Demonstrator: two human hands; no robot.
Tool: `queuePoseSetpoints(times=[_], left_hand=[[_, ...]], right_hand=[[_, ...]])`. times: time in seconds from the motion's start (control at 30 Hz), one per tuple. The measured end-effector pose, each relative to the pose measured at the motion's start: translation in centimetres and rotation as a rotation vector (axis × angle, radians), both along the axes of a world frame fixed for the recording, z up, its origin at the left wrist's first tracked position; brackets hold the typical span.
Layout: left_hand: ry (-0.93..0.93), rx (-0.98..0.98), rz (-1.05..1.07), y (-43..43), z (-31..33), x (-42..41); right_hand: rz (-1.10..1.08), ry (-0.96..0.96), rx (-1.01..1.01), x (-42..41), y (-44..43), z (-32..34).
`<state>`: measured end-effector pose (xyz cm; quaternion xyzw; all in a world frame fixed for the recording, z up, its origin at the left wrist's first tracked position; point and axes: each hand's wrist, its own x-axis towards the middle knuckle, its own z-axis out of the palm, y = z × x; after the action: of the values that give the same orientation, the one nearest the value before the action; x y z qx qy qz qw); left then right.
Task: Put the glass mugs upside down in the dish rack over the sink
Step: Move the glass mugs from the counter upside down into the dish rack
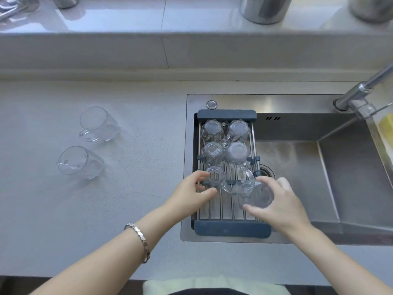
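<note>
A dish rack [231,228] with dark end bars spans the left part of the steel sink [350,184]. Several glass mugs [225,141] stand upside down in its far half. My left hand [192,193] grips an upturned mug [214,177] on the rack's left side. My right hand [280,203] holds another mug [258,194], base toward me, tilted over the rack's right side. Two more glass mugs, one farther [98,123] and one nearer [79,162], lie on the counter to the left, openings facing me.
A tap [361,90] reaches over the sink's far right corner. A yellow thing [387,128] sits at the right edge. Metal canisters [263,9] stand on the raised ledge behind. A round fitting [211,104] sits beyond the rack.
</note>
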<state>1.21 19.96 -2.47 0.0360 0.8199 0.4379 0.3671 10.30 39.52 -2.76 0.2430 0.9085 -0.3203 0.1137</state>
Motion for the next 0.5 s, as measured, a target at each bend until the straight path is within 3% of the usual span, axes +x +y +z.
queuePoseSetpoints(times=[0.13, 0.23, 0.5], left_hand=[[0.014, -0.061, -0.018, -1.4, 0.1, -0.2], [0.047, -0.123, -0.026, -3.3, 0.0, -0.1], [0.086, -0.167, 0.034, -7.7, -0.5, -0.1]], right_hand=[[0.098, -0.198, 0.268, -2.5, -0.3, -1.3], [0.21, -0.213, 0.382, -4.7, -1.8, -2.6], [0.256, -0.383, 0.342, -4.6, -2.4, -4.3]])
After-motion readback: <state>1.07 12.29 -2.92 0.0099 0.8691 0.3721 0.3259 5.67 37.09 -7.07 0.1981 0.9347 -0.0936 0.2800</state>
